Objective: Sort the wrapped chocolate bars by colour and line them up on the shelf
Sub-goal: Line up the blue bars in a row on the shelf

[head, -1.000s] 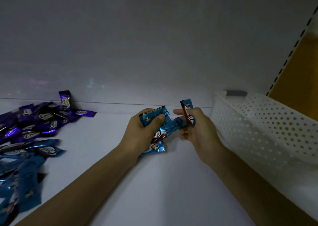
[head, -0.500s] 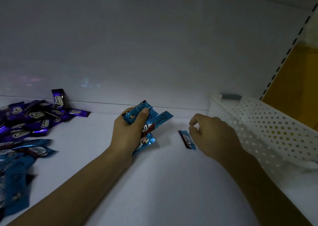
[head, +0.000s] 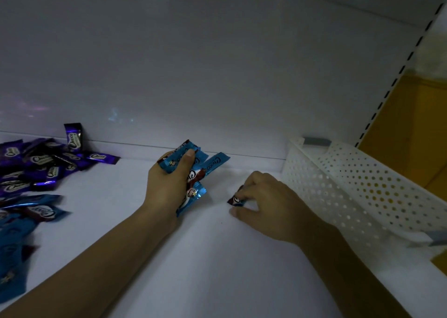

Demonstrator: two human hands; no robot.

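Note:
My left hand grips a bunch of several light-blue wrapped chocolate bars just above the white shelf, near its back wall. To its right, my right hand pinches a single blue bar lying on the shelf; most of that bar is hidden under my fingers. At the far left lies a heap of purple bars, one of them upright against the back wall. In front of that heap lies a pile of blue bars.
A white perforated plastic basket stands at the right, close to my right hand. A slotted shelf upright and a yellow surface lie beyond it. Bare shelf stretches between the piles and my hands.
My right hand set a single blue bar down on the shelf, then closed its fingers on it again. My left hand, with its bunch, drifted slightly left.

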